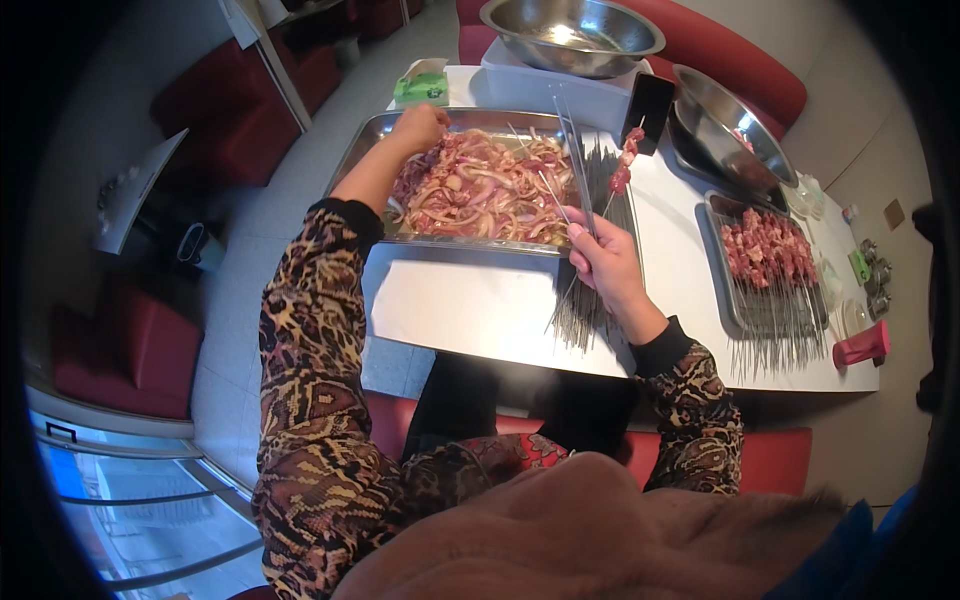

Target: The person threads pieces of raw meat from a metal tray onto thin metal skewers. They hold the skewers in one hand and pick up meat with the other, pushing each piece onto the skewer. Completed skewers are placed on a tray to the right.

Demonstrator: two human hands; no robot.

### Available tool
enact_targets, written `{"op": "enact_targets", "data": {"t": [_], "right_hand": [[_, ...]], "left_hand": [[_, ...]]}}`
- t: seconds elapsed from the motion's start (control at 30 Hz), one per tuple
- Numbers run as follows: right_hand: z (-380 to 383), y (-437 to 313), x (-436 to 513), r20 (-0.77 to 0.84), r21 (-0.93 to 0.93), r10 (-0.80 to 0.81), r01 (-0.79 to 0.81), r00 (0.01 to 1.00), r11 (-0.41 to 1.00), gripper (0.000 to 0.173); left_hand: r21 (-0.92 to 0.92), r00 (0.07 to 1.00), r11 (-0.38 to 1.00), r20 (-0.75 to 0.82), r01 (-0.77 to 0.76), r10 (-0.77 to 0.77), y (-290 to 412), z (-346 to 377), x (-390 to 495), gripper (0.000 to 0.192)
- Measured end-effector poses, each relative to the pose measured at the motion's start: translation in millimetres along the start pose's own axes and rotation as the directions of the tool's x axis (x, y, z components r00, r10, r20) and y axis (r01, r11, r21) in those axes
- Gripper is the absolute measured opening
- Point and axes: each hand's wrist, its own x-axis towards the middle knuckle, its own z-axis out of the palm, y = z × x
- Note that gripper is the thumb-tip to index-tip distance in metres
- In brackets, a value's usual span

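My left hand (420, 129) reaches over the back left of a steel tray (480, 244), its fingertips at the raw meat mixed with sliced onion (480, 184); what they touch is hidden. Several thin metal skewers (574, 142) stand up from the grip of my right hand (604, 259), over the tray's right side. One skewer, pointing up and right, carries meat pieces (625, 161). Beneath my right hand lies a bundle of bare skewers (577, 322), partly across the tray's right edge.
Skewered meat (765, 251) fills part of a smaller tray (724, 300) on the right. Behind stand a steel bowl (574, 37) on a plastic tub (555, 86), a dark phone (649, 112), a tilted bowl (735, 127) and a green tissue pack (421, 88). A pink cup (861, 345) is far right.
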Motion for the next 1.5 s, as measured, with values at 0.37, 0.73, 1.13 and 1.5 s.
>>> {"op": "enact_targets", "data": {"t": [0.37, 0.73, 1.13, 1.5], "right_hand": [[-8.8, 3.8, -1.7, 0.032, -0.040, -0.020, 0.021, 0.999, 0.999, 0.036], [-3.6, -0.3, -3.5, 0.106, -0.052, -0.062, 0.068, 0.992, 0.996, 0.033], [-0.7, -2.8, -4.5, 0.090, -0.072, -0.026, 0.033, 0.996, 0.997, 0.034], [4.4, -5.6, -7.2, 0.122, -0.078, -0.029, 0.039, 0.992, 0.996, 0.028]], "left_hand": [[0.256, 0.963, 0.963, 0.271, -0.081, 0.009, 33.8, 14.9, 24.4, 0.024], [-0.936, 0.936, 0.019, 0.352, 0.351, 0.010, 80.8, -27.6, -60.4, 0.023], [-0.908, 0.957, -0.315, 0.292, 0.277, 0.002, 110.1, -2.0, -73.8, 0.023], [-0.859, 0.981, -0.505, 0.162, 0.090, -0.102, 118.5, 3.9, -78.1, 0.026]]}}
